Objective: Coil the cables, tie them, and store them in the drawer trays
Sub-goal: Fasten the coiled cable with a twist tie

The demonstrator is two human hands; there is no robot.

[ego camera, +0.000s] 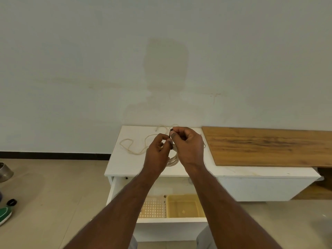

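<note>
Both of my hands meet above the white cabinet top [125, 164]. My left hand [157, 155] grips a coil of pale translucent cable [173, 161] that hangs below the fingers. My right hand [188, 148] pinches a thin dark tie [171, 132] at the top of the coil. A loose cream cord [132, 146] lies in loops on the cabinet top to the left and behind my hands. Below, the open drawer [168, 220] holds a perforated cream tray [154, 208] and a yellow tray [183, 206], both partly hidden by my forearms.
A wooden board [269, 146] lies on the cabinet top to the right. On the tiled floor at the far left are a metal bowl [5, 172], a small black cap [11, 202] and a green shoe [5, 213]. A plain wall stands behind.
</note>
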